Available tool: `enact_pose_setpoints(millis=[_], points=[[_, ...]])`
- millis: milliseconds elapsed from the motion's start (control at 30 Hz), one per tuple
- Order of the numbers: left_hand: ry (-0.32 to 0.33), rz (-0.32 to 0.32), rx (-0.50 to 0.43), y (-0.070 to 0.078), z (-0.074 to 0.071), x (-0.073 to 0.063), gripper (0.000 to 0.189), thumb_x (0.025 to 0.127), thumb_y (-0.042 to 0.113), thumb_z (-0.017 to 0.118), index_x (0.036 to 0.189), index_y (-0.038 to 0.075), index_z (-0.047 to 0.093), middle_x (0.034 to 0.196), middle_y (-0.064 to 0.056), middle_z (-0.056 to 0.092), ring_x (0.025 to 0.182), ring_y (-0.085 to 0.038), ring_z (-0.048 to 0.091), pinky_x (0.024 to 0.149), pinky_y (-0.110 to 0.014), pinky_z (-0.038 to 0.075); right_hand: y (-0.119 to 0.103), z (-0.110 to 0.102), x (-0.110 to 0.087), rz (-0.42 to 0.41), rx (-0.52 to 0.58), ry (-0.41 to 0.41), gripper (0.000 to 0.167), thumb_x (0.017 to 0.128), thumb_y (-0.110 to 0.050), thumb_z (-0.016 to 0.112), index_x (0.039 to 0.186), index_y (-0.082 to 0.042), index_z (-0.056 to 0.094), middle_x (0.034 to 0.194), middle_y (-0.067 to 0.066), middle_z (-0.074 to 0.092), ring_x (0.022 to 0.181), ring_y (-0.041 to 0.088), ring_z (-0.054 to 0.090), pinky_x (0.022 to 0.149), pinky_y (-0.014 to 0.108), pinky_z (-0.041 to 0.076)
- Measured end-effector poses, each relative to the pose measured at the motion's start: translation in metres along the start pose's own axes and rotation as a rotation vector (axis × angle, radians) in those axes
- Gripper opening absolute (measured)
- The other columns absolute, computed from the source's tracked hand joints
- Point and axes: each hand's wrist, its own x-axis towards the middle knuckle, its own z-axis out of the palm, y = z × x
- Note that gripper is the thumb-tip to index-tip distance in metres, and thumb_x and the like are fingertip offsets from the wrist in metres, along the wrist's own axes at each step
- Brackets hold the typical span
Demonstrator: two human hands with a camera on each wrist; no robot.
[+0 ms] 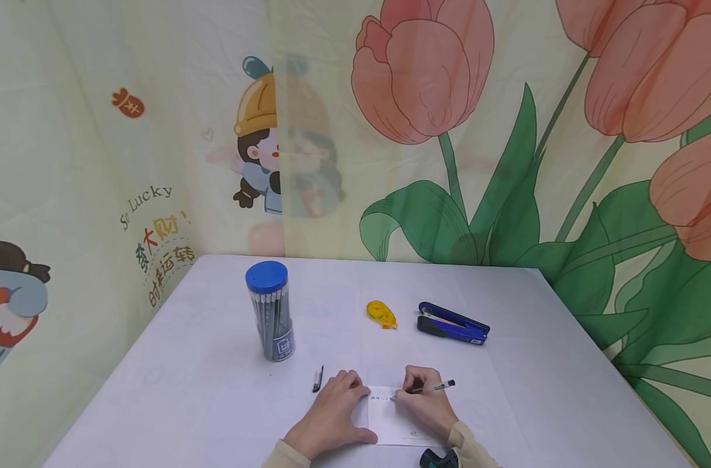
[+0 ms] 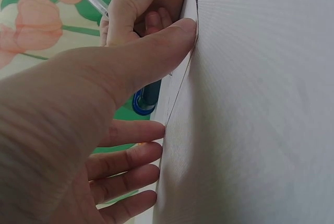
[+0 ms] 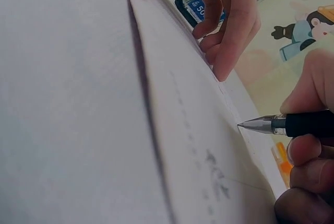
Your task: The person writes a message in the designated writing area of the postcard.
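Observation:
A small white sheet of paper [image 1: 393, 426] lies on the table, with a line of handwriting near its top and a small mark at its lower right. My left hand [image 1: 332, 413] rests at the sheet's left side. In the left wrist view its thumb presses the paper's edge, and the other fingers [image 2: 128, 162] stay extended. My right hand [image 1: 430, 406] pinches a black-gripped pen [image 1: 443, 385] between thumb and fingers. The right wrist view shows the pen's metal tip [image 3: 250, 125] right at the paper surface, with dark handwriting [image 3: 216, 174] closer to the camera.
Beyond my left hand lies a small clear-and-black pen cap [image 1: 318, 379]. Behind it stands a blue-lidded tub of pencils [image 1: 270, 318]. A yellow correction tape [image 1: 381, 314] and a blue stapler [image 1: 453, 324] lie farther back. A dark object [image 1: 439, 458] sits by my right wrist.

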Motion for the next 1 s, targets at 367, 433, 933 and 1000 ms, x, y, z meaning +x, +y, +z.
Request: enact_pose_setpoints(millis=[367,433,933,1000], points=[[0.042,0.044,0.004,-0.0029,0.0017,-0.0017,0.068,0.062,0.056,0.083,0.109,0.008,0.071,0.096,0.007,0.052,0.087,-0.009,0.042,0.079,-0.026,0.041,-0.0022,-0.0017,-0.0006,-0.005,0.007,-0.036,0.019,0.065,0.015,0.062,0.063,0.002,0.048,0.062,-0.004,0.049,0.058,0.005,0.045,0.059,0.018,0.037],[0.035,0.037,-0.002,-0.0028,0.0023,-0.0015,0.068,0.062,0.056,0.083,0.110,0.008,0.071,0.096,0.007,0.051,0.087,-0.009,0.042,0.079,-0.026,0.041,-0.0020,-0.0017,-0.0008,0.000,-0.001,-0.042,0.018,0.066,0.014,0.062,0.063,0.002,0.049,0.062,-0.004,0.049,0.058,0.005,0.046,0.059,0.018,0.038],[0.018,0.019,-0.001,-0.0014,0.0019,-0.0007,0.070,0.061,0.057,0.082,0.111,0.009,0.071,0.096,0.007,0.052,0.087,-0.009,0.042,0.079,-0.027,0.042,-0.0015,-0.0012,-0.0018,-0.015,-0.016,-0.037,0.018,0.065,0.015,0.060,0.062,0.001,0.048,0.061,-0.002,0.048,0.058,0.004,0.045,0.059,0.018,0.036],[0.017,0.018,0.001,-0.0014,0.0018,-0.0005,0.070,0.061,0.057,0.082,0.111,0.009,0.071,0.096,0.007,0.052,0.087,-0.009,0.042,0.079,-0.027,0.042,-0.0014,-0.0014,-0.0017,-0.021,-0.017,-0.034,0.020,0.065,0.015,0.060,0.062,0.000,0.047,0.061,0.000,0.048,0.057,0.004,0.044,0.058,0.018,0.036]])
